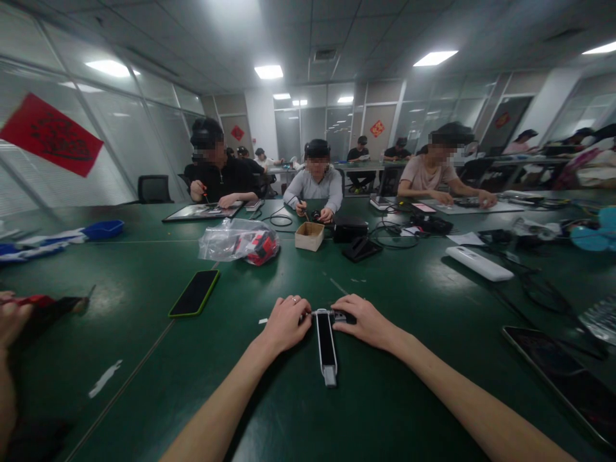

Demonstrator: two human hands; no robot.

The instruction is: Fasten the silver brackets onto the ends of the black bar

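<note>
In the head view, a narrow gadget (pixel 326 346) lies on the green table (pixel 380 410) between both hands, its far end beside the fingertips. The left hand's (pixel 287 323) fingers curl close together; the right hand's (pixel 364 323) thumb and forefinger part around a small grey piece (pixel 340 316); whether either pinches, I cannot tell.

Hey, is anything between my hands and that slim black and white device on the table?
Only small parts: a grey piece between the right hand and the far end of the slim device, and a dark bit by the left hand, too small to identify. Nothing else visible stands in the way.
</note>
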